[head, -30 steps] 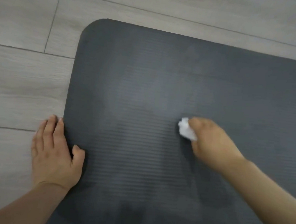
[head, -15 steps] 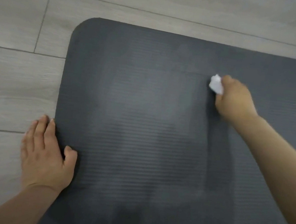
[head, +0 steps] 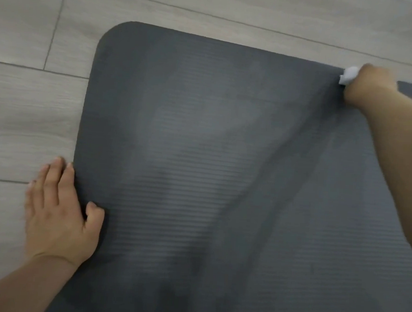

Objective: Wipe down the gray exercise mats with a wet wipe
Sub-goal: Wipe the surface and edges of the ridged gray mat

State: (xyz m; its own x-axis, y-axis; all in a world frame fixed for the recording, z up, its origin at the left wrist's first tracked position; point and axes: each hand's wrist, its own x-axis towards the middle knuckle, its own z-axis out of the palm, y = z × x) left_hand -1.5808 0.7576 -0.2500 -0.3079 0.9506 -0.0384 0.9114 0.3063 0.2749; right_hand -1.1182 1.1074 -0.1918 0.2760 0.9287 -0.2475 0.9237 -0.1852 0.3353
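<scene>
A dark gray ribbed exercise mat [head: 200, 155] lies flat on the floor and fills most of the view. My right hand [head: 368, 83] grips a crumpled white wet wipe [head: 349, 75] and holds it against the mat at its far edge, upper right. A darker damp streak runs down the mat from that hand toward me. My left hand [head: 59, 214] rests flat with straight fingers at the mat's left edge, thumb on the mat and fingers partly on the floor.
Pale gray wood-look floor planks [head: 29, 111] surround the mat on the left and beyond its far edge. The mat's rounded far-left corner [head: 116, 33] is in view; its near and right parts run out of frame.
My right hand has swept the wipe away from me and rightward, from mid-mat to the far edge. My left hand has stayed at the left edge.
</scene>
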